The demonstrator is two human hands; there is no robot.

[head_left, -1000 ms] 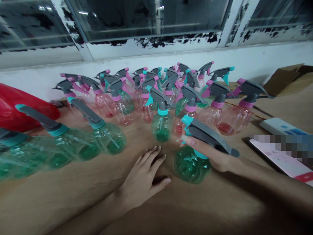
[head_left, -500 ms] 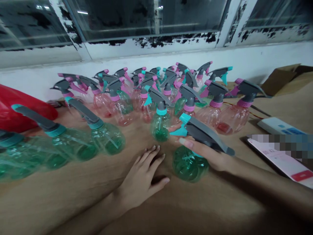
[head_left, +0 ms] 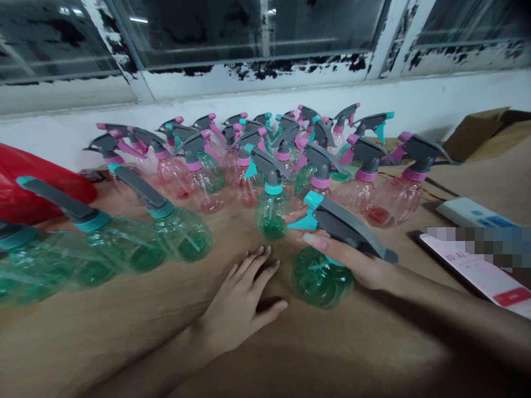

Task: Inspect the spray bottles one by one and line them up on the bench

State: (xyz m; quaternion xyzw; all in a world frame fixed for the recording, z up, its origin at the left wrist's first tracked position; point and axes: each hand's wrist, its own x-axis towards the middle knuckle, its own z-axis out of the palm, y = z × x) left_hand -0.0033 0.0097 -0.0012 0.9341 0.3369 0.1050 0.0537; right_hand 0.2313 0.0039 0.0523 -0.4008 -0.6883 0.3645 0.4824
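Note:
My right hand (head_left: 352,254) is wrapped round the neck of a green spray bottle (head_left: 321,282) with a grey and turquoise trigger head. This bottle is upright, at or close to the table top; some of my fingers are hidden behind it. Palm down on the brown table (head_left: 174,337), my left hand (head_left: 238,304) lies with its fingers stretched out and nothing in it. Just beyond its fingertips stands another green spray bottle (head_left: 271,213). To the left, several green spray bottles (head_left: 182,232) form a row.
Many pink and green spray bottles (head_left: 207,188) crowd the back by the wall. A red bag (head_left: 37,182) lies at far left. On the right are a phone (head_left: 468,265), a white device (head_left: 473,213) and an open cardboard box (head_left: 485,132).

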